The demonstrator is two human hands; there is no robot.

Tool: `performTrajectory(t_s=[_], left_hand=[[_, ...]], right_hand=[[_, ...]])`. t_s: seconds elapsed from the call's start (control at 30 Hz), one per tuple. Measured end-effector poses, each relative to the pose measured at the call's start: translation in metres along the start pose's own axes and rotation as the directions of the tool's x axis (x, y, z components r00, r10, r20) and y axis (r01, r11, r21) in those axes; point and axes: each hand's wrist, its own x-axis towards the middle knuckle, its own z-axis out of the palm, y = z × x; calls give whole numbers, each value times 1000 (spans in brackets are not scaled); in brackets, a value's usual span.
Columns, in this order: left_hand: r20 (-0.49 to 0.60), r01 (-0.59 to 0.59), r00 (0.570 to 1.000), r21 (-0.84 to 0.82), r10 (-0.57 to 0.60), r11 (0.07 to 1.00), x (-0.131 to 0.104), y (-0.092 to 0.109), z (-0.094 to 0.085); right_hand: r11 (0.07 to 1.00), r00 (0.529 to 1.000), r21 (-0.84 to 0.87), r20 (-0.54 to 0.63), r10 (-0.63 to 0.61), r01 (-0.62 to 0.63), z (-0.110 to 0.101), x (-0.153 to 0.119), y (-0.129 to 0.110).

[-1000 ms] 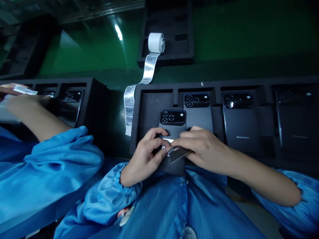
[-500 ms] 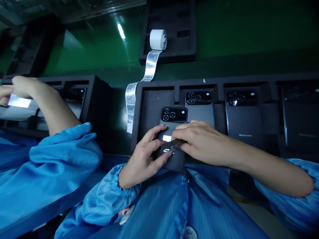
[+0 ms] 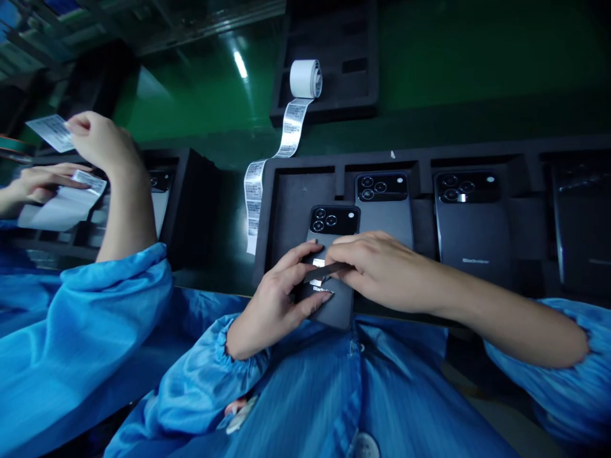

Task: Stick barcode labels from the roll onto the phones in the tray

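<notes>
A dark smartphone [image 3: 336, 313] lies back up before me, its camera block at the far end, overlapping the foam tray's near part. My left hand [image 3: 277, 296] grips it from the left, fingers and thumb reaching over its back. Pinched in my right hand [image 3: 377, 264] is a thin dark flat strip [image 3: 321, 272], possibly a tool. Its free end reaches across the phone's back to my left fingers. A small shiny label [image 3: 317, 262] shows on the back, partly behind the strip. Below it the printed brand name is partly covered.
The black foam tray [image 3: 296, 160] holds several more phones, including one phone [image 3: 470, 235] to the right. Behind it, a label roll [image 3: 304, 79] sits on another foam tray [image 3: 329, 105], its strip trailing down. At left, a co-worker's hand [image 3: 102, 143] holds a label sheet [image 3: 50, 131].
The dark strip has tilted slightly over the label; my hands have hardly moved. The co-worker's near arm has risen, lifting a label sheet, and their other hand now shows with a second sheet.
</notes>
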Motion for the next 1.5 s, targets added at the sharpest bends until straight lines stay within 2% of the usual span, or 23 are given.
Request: performTrajectory(t_s=[0.2, 0.43, 0.67, 0.83, 0.97, 1.13, 1.3, 1.5], left_hand=[[-29, 36, 999, -28, -37, 999, 1, 0, 0], [18, 99, 995, -105, -97, 990, 7, 5, -6], [-38, 126, 990, -165, -134, 978, 5, 5, -2], [-92, 164, 979, -185, -184, 969, 4, 6, 1], [-140, 177, 968, -199, -206, 964, 3, 6, 4], [-130, 186, 967, -231, -220, 955, 3, 5, 4], [-117, 174, 973, -191, -198, 966, 4, 5, 2], [-93, 205, 969, -205, -227, 957, 5, 7, 0]], right_hand=[[999, 1000, 49, -10, -4, 4, -2, 3, 4], [999, 999, 11, -17, 47, -47, -3, 6, 2], [999, 1000, -34, -10, 8, -8, -4, 8, 4], [998, 998, -52, 42, -38, 41, -9, 12, 6], [998, 996, -50, 84, -24, 28, -14, 15, 5], [997, 993, -66, 114, -21, 29, -17, 20, 1], [994, 993, -107, 111, 46, -34, -17, 23, -1], [999, 986, -22, 164, -27, 31, -21, 22, 2]])
